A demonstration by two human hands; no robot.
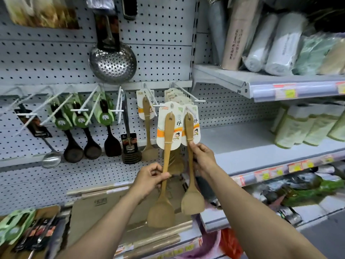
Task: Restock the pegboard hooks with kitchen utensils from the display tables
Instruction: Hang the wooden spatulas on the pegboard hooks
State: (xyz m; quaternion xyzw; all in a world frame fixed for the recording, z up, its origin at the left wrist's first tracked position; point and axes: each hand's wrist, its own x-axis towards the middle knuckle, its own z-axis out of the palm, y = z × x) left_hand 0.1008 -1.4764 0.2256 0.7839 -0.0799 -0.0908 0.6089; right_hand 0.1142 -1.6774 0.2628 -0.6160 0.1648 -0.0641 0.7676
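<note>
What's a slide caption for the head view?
Left hand and right hand each hold a carded wooden spatula up to the pegboard.

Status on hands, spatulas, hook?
Left hand grips one wooden spatula. Right hand grips second spatula, card at hook. Hook already crowded with carded spatulas.

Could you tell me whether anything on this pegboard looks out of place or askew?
Nothing looks damaged. The only oddity: one black-carded utensil at far left hangs tilted, unlike the straight dark spoons beside it.
</note>
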